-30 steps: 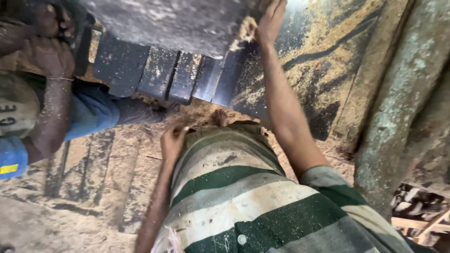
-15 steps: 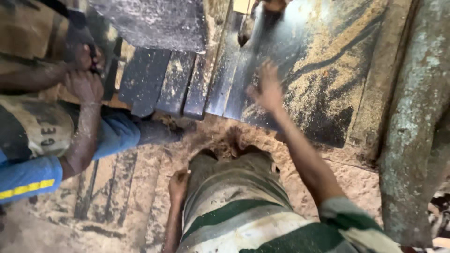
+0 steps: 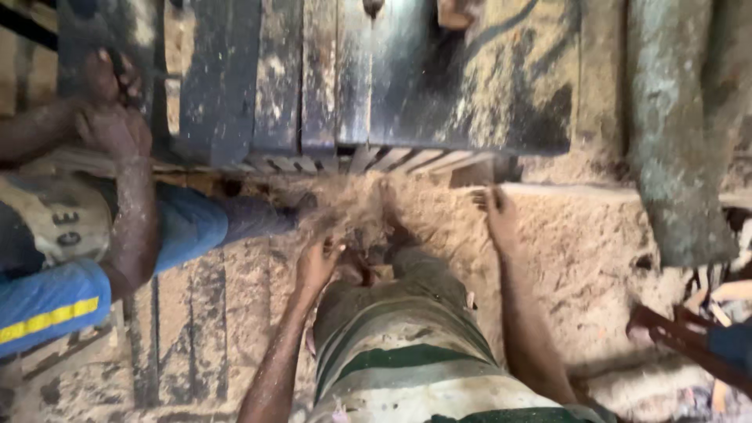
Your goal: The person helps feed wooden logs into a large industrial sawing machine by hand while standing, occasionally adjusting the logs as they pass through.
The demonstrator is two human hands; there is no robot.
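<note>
I look straight down at my striped shirt and the sawdust floor (image 3: 580, 266). My left hand (image 3: 319, 262) hangs by my left hip with fingers loosely curled, holding nothing. My right hand (image 3: 497, 215) hangs open, fingers apart, just below the front edge of a dark metal machine table (image 3: 470, 86) dusted with sawdust. Neither hand touches anything. Dark wooden planks (image 3: 274, 78) lie side by side on the machine to the left of the table.
A co-worker in blue trousers stands at my left, a hand (image 3: 110, 125) gripping a dark plank. A rough green-grey beam (image 3: 674, 133) runs down the right side. Scrap wood pieces (image 3: 697, 329) lie at the lower right. Floor slats (image 3: 180, 329) show through the sawdust at left.
My right hand has come down off the machine table to hang near its front edge. My left hand stays by my hip. The view has shifted lower.
</note>
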